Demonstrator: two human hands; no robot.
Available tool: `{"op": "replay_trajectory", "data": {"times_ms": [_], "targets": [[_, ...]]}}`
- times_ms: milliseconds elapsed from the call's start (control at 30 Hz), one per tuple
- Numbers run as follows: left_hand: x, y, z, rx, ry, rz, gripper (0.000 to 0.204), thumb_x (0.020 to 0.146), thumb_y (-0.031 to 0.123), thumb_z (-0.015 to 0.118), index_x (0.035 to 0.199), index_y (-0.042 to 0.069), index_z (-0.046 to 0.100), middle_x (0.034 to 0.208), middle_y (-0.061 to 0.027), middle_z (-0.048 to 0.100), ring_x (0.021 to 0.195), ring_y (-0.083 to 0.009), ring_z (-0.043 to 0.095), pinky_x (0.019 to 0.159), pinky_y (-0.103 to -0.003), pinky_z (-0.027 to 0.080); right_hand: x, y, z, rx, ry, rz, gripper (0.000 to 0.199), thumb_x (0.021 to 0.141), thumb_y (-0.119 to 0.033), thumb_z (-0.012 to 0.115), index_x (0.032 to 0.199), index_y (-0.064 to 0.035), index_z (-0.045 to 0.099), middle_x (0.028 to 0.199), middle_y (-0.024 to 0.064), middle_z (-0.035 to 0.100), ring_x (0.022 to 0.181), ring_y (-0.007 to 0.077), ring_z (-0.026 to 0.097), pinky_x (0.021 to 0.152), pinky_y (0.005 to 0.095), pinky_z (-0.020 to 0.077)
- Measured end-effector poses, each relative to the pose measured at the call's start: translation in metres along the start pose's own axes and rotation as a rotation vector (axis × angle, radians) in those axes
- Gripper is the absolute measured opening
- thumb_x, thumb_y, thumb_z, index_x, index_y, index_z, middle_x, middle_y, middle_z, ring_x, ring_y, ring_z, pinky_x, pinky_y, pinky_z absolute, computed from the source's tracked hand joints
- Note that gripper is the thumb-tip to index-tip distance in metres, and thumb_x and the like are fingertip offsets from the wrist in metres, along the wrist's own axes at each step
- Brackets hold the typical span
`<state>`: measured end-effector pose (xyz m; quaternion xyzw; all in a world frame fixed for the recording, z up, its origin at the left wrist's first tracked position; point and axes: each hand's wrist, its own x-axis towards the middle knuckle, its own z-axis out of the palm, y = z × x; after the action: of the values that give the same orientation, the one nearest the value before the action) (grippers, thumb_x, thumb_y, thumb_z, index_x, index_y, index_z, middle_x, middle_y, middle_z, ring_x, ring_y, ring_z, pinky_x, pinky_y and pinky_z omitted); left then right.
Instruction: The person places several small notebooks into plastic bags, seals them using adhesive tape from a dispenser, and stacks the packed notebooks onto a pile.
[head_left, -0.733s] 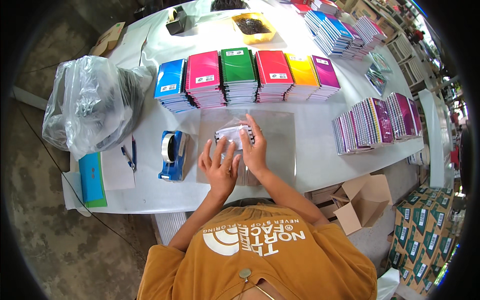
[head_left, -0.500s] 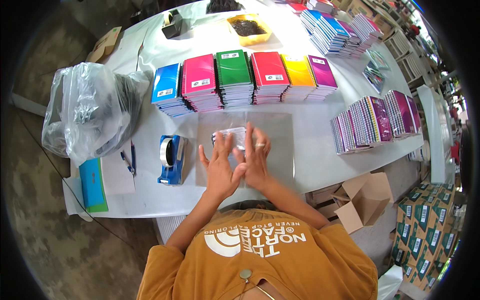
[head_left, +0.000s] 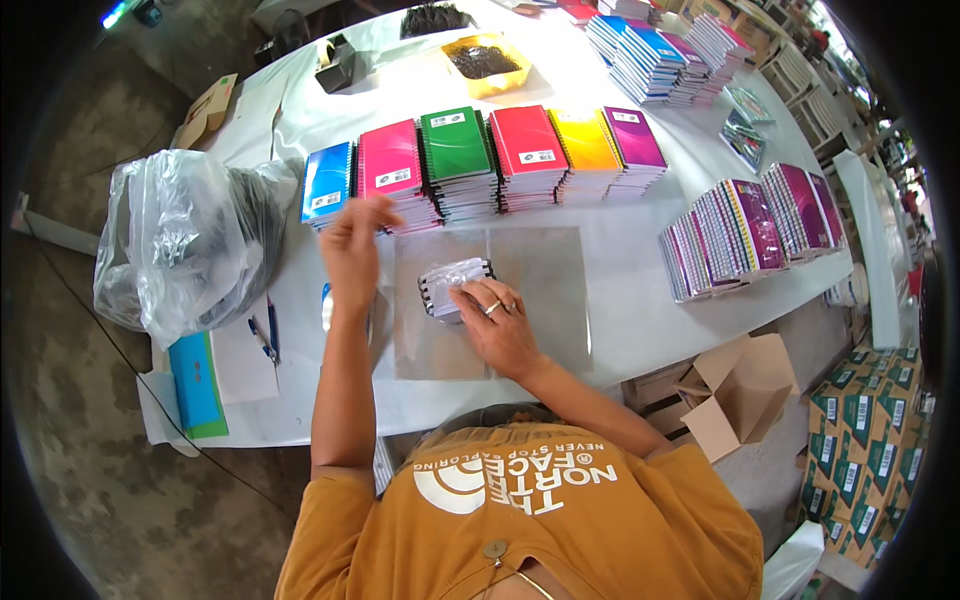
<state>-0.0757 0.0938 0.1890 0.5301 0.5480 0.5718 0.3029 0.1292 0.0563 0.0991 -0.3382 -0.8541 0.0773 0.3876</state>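
Observation:
A small stack of spiral notepads (head_left: 452,284), black coils along its edges and clear plastic over it, lies on a transparent plastic sheet (head_left: 545,345). My right hand (head_left: 500,325), a ring on one finger, has its bent fingers on the stack's right side, holding it. My left hand (head_left: 352,240) is raised in front of the blue notebooks (head_left: 327,180) and pink notebooks (head_left: 388,158). Its bent fingers are slightly blurred, so I cannot make out whether anything is between them. Beneath the left forearm, the blue tape dispenser (head_left: 327,300) is mostly hidden.
Green notebooks (head_left: 455,145) stand among other coloured piles behind the sheet. Purple notebooks (head_left: 755,225) line the right. A clear bag (head_left: 185,245) and blue-handled scissors (head_left: 268,335) lie left. A yellow tub (head_left: 488,65) stands farther back; an open carton (head_left: 735,395) is below the table's right edge.
My left hand has lifted off the stack and moved left and away from me. My right hand has stayed at the stack, shifting slightly nearer, and the notepads show more fully.

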Motion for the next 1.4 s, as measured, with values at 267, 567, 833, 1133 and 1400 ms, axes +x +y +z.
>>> {"op": "replay_trajectory", "data": {"times_ms": [267,567,833,1133,1400], "targets": [[-0.019,-0.016,0.013,0.408,-0.308,-0.192,0.029,0.084,0.013,0.066,0.106,-0.004,0.064,0.091,-0.012,0.071,0.08,-0.0211,0.065,0.082,-0.031,0.047,0.004,-0.001,-0.004,0.053,-0.021,0.022,0.034,0.081,-0.011,0.061,0.115,-0.0115,0.063,0.116,0.0014,0.055,0.113,0.0188,0.048,0.095,0.035,0.0358],[-0.049,-0.016,0.039,0.449,-0.231,-0.01,0.022,0.087,0.011,0.063,0.106,0.001,0.065,0.102,-0.0127,0.068,0.098,-0.0267,0.065,0.093,-0.039,0.045,0.003,-0.002,0.001,-0.019,-0.085,0.051,0.03,0.083,-0.014,0.06,0.113,-0.0102,0.064,0.123,0.0032,0.054,0.118,0.0197,0.045,0.099,0.0363,0.035],[-0.076,-0.027,0.055,0.473,-0.053,0.183,0.02,0.084,0.002,0.061,0.103,0.005,0.067,0.109,-0.0138,0.065,0.109,-0.0283,0.06,0.098,-0.043,0.042,0.017,0.001,0.008,0.414,0.21,0.265,0.025,0.077,0.0,0.064,0.101,-0.0051,0.065,0.119,0.0074,0.058,0.116,0.0231,0.051,0.099,0.039,0.0377],[-0.118,-0.012,0.037,0.328,-0.004,0.306,0.02,0.069,-0.012,0.062,0.081,0.003,0.065,0.092,-0.0128,0.069,0.092,-0.0264,0.067,0.092,-0.039,0.047,0.011,0.028,0.011,0.429,0.101,0.068,0.023,0.067,0.004,0.07,0.082,-0.0124,0.067,0.096,0.0005,0.069,0.105,0.0209,0.06,0.086,0.0333,0.041],[-0.15,-0.029,-0.111,0.295,0.245,-1.024,0.038,0.089,0.032,0.052,0.111,0.004,0.063,0.093,-0.0066,0.063,0.075,-0.0164,0.05,0.072,-0.03,0.041,0.01,0.031,0.019,0.366,0.158,0.005,0.021,0.064,0.005,0.073,0.075,-0.0123,0.067,0.094,0.0023,0.069,0.101,0.0218,0.061,0.087,0.0345,0.0417]]}}
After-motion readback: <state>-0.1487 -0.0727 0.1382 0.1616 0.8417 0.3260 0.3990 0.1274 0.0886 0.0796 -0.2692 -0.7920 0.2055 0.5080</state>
